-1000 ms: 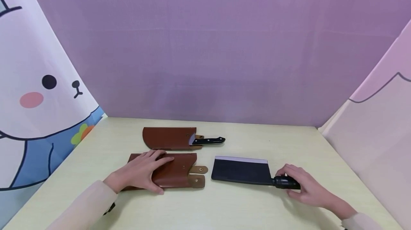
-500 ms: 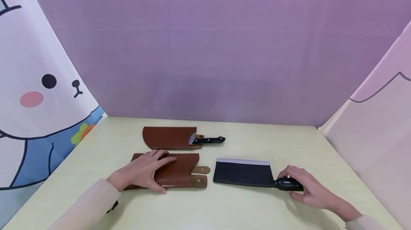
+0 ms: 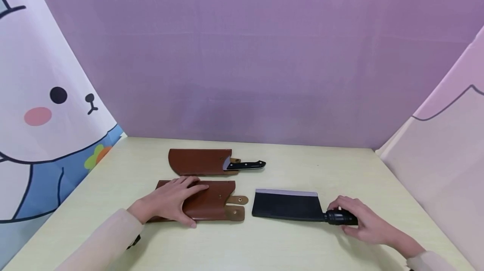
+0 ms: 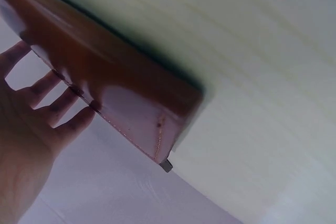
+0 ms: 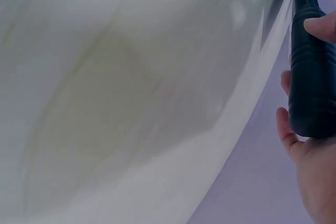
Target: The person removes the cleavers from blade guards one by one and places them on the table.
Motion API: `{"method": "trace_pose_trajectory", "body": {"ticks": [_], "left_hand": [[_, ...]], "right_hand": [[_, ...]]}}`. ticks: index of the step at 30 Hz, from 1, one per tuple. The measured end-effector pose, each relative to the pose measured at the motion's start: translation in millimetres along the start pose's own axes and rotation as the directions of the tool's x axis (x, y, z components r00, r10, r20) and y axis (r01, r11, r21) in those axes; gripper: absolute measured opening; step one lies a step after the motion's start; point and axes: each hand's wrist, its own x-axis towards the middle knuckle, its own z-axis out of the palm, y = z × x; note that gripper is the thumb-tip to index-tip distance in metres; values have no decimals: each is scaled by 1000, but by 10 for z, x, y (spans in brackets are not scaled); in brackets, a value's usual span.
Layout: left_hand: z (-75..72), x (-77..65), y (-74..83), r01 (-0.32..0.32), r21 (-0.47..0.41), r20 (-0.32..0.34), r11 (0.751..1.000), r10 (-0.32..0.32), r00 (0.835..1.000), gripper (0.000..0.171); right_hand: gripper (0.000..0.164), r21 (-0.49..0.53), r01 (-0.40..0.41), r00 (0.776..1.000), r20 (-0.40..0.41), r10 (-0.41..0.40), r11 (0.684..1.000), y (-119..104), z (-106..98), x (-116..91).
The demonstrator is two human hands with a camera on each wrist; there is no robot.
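- Where the scene begins at left, we see a printed cloth [image 3: 22, 52] with a white cartoon animal, beside the pale table [image 3: 302, 246].
- Next, we see the left hand [image 3: 168, 200]; its fingers are spread wide and rest on the front brown sheath [image 3: 211, 203], with the thumb at the near edge.
- At the right end of this sheath, we notice two straps [image 3: 235, 213], each having a metal snap.
- Just behind it, we find the rear brown sheath [image 3: 196, 161], and in it a small knife [image 3: 247, 165], whose black riveted handle points to the right.
- Further right, near the straps but apart from them, we see the cleaver [image 3: 287, 207], with a bright strip along the far side of its dark blade.
- Finally, we see the right hand [image 3: 366, 222], whose thumb and fingers hold the cleaver's black handle.
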Motion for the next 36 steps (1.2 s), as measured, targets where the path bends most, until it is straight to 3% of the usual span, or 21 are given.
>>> {"method": "trace_pose_trajectory", "body": {"ticks": [8, 21, 24, 36], "left_hand": [[-9, 5, -3, -1, 0, 16, 1000, 1, 1000, 98], [-38, 7, 17, 16, -19, 54, 1000, -15, 998, 97], [-35, 5, 16, 19, -21, 60, 1000, -18, 998, 97], [-25, 26, -1, 22, -20, 83, 1000, -20, 996, 97]], "right_hand": [[64, 19, -14, 1000, 21, 14, 1000, 57, -6, 16], [61, 250, -1, 997, 69, -17, 968, 238, 9, 66], [62, 252, 11, 997, 73, -31, 968, 303, 27, 58], [60, 215, -103, 987, 141, 74, 971, 343, 28, 67]]}}
